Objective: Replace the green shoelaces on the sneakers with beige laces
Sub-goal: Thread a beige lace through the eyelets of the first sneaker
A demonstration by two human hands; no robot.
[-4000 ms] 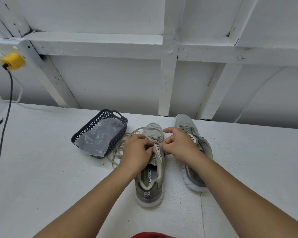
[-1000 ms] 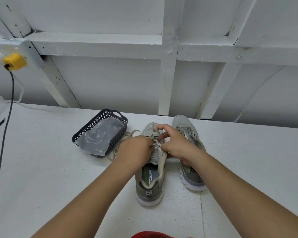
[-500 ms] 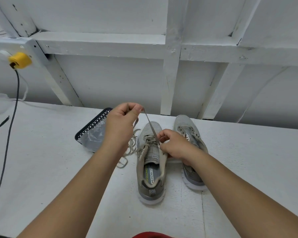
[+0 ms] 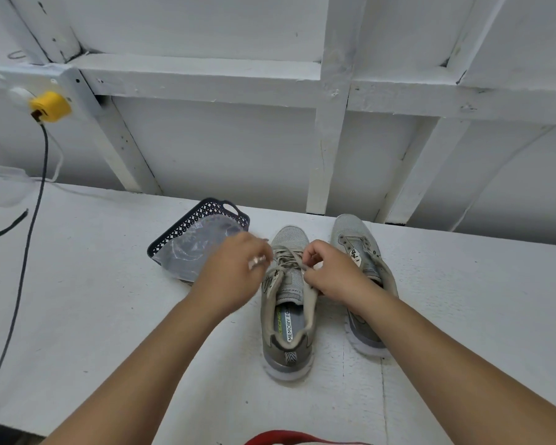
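Two grey sneakers stand side by side on the white table, toes pointing away. The left sneaker (image 4: 288, 319) has a beige lace (image 4: 286, 255) crossed through its lower eyelets. The right sneaker (image 4: 360, 252) shows bare eyelets with no lace. My left hand (image 4: 238, 268), motion-blurred, is at the left side of the left sneaker's laces with fingers curled; what it grips is unclear. My right hand (image 4: 329, 271) pinches the lace at that sneaker's right eyelet row.
A dark mesh basket (image 4: 203, 216) holding a clear plastic bag (image 4: 196, 248) lies just left of the sneakers. A black cable (image 4: 29, 220) hangs from a yellow plug (image 4: 49, 106) at far left. A white framed wall stands behind the table.
My left hand, which had pulled the lace up and to the left half a second ago, has come back down to the left sneaker's eyelets. The right hand stays in place.
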